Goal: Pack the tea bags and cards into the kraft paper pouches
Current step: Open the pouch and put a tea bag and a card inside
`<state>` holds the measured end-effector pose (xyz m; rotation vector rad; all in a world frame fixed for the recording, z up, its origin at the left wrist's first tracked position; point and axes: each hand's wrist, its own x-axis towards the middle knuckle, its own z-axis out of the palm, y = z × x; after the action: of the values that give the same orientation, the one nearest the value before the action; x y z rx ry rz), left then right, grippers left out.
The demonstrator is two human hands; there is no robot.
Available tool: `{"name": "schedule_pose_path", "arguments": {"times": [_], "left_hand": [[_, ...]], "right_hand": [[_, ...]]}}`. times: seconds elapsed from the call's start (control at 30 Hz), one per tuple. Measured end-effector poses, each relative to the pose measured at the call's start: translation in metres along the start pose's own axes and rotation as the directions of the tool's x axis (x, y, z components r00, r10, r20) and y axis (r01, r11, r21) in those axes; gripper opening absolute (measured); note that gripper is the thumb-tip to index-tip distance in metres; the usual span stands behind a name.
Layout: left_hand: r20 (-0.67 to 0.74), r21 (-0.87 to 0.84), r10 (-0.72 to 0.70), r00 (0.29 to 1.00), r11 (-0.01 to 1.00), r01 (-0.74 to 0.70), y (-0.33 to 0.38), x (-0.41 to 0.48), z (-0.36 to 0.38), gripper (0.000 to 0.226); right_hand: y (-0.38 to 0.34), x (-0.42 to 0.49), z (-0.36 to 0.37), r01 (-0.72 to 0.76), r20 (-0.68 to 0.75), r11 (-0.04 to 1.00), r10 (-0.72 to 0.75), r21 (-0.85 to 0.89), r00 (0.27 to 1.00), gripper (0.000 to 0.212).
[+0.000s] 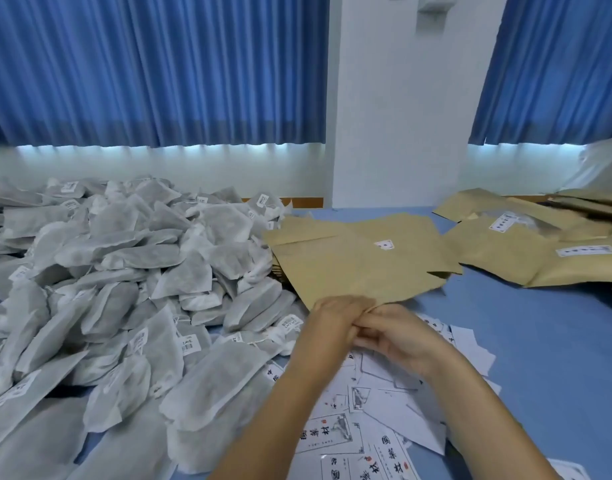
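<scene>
A flat kraft paper pouch lies in the middle of the blue table. My left hand and my right hand meet at its near edge, and their fingers pinch that edge. The fingertips overlap, so the exact grip is partly hidden. A big heap of grey-white tea bags with small labels fills the left side. White printed cards lie scattered under and in front of my forearms.
More kraft pouches, some with white labels, are piled at the right back. Bare blue table shows on the right. Blue curtains and a white wall stand behind the table.
</scene>
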<state>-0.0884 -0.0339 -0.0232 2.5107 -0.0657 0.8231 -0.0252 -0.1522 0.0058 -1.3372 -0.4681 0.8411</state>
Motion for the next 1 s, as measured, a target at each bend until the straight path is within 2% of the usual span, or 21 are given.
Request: {"name": "schedule_pose_path", "arguments": {"times": [0.07,0.1,0.17,0.23,0.3,0.37,0.5,0.63,0.7,0.8,0.9,1.0], "left_hand": [[-0.04,-0.081,0.016,0.999,0.997,-0.019,-0.005,-0.005,-0.007,0.047],[-0.076,-0.092,0.012,0.997,0.996,-0.019,-0.006,-0.007,-0.011,0.05],[-0.121,-0.104,-0.007,0.993,0.995,-0.006,-0.011,-0.008,-0.018,0.055],[-0.087,-0.09,0.005,0.996,0.996,-0.013,-0.016,-0.009,-0.027,0.045],[-0.039,0.0,0.04,0.998,0.999,-0.04,-0.021,-0.01,-0.03,0.027],[-0.005,0.019,0.003,1.0,1.0,-0.002,-0.021,-0.009,-0.028,0.031],[0.01,-0.068,-0.072,0.997,0.995,0.073,-0.02,-0.009,-0.028,0.031],[0.048,-0.188,-0.127,0.991,0.973,0.134,-0.023,-0.008,-0.033,0.022],[0.04,-0.193,-0.136,0.99,0.971,0.141,-0.024,-0.007,-0.035,0.016],[-0.018,-0.064,-0.091,0.996,0.994,0.089,-0.017,-0.006,-0.031,0.014],[-0.08,0.094,-0.033,0.996,0.995,0.041,-0.005,-0.004,-0.02,0.014],[-0.086,0.142,-0.02,0.996,0.989,0.032,0.001,0.0,-0.016,0.008]], "right_hand": [[0.0,-0.002,0.0,0.018,0.018,0.994,-0.02,0.11,1.0,0.014],[-0.002,-0.003,-0.002,0.043,-0.002,0.977,-0.044,0.21,0.999,0.021],[-0.007,-0.004,-0.008,0.064,-0.03,0.868,-0.057,0.493,0.998,0.032],[-0.008,-0.002,-0.011,0.107,-0.09,0.788,-0.065,0.607,0.994,0.028],[-0.003,0.001,-0.006,0.158,-0.186,0.816,-0.062,0.556,0.981,0.027],[0.005,0.004,0.001,0.156,-0.206,0.841,-0.054,0.519,0.977,0.031],[0.006,0.003,0.0,0.118,-0.185,0.876,-0.034,0.467,0.982,0.033],[0.007,0.0,-0.001,0.088,-0.144,0.911,-0.032,0.403,0.989,0.034],[0.006,0.0,0.0,0.086,-0.118,0.914,-0.042,0.396,0.992,0.035],[0.008,0.001,0.0,0.079,-0.12,0.93,-0.038,0.36,0.992,0.033],[0.015,0.003,0.004,0.078,-0.206,0.971,-0.03,0.226,0.978,0.029],[0.018,0.005,0.009,0.102,-0.253,0.972,-0.047,0.21,0.966,0.025]]}}
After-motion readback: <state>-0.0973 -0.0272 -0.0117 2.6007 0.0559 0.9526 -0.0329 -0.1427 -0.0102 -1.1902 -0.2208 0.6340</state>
